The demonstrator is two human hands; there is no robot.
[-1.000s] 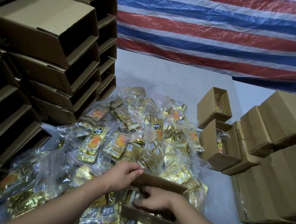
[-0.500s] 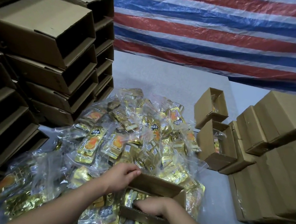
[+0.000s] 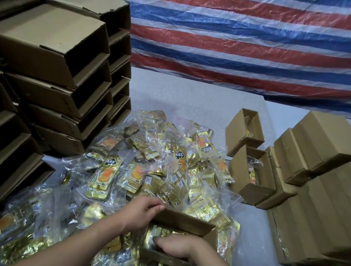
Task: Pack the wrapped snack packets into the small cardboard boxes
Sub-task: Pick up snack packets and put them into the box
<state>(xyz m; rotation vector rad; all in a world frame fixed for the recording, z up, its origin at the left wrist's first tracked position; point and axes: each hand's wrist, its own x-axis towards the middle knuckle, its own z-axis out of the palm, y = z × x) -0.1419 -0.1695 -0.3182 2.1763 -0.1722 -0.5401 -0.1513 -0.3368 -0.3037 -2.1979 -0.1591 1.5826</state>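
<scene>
Gold-foil snack packets in clear wrap lie heaped across the grey desk, and a few sit inside the small open cardboard box at the near edge of the pile. The packets look light, limp and slick, likely to slide over one another, so they seem best pinched flat by an edge or gathered in a small stack; the box looks thin-walled and apt to buckle, best held by its rim or corners. The left hand curls its grip over the box's far left corner, steadying it. The right hand lies palm-down inside the box on the packets, fingers bent; whether it pinches a packet or merely presses cannot be told. How full the box is stays hidden under that hand. Two more part-filled open boxes stand to the right beside closed cartons, whose contents are unseen. Dark stacked empty cartons rise at left, cut off by the frame, before a striped tarpaulin.
</scene>
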